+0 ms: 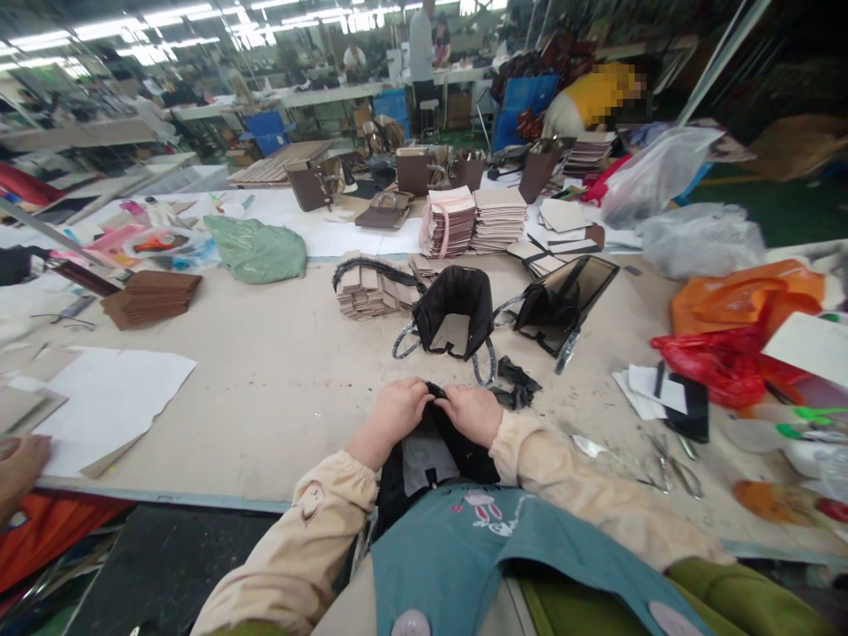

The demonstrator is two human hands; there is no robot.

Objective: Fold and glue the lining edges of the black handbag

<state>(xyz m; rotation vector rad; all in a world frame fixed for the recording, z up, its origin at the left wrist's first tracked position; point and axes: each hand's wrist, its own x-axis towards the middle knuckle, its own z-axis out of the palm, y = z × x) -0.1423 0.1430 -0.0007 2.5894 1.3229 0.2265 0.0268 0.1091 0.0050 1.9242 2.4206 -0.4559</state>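
A black bag [464, 450] with a grey inside stands at the table's front edge, against the teal apron. My left hand [399, 408] pinches its upper rim. Close beside it, my right hand [472, 412] grips the same rim, the fingertips of both hands nearly touching. Just beyond are two more black bags, one upright and open [454, 309] with plastic-wrapped handles, the other tilted [563, 305]. A crumpled black scrap [518, 384] lies near my right hand. The lower part of the held bag is hidden by the apron and sleeves.
Stacked pieces [371, 290] sit behind the bags. On the right lie scissors [676, 464], a red plastic bag [715, 362] and white cards. White paper [125, 406] and another person's hand [23, 468] are at left. A green bag [257, 250] lies farther back.
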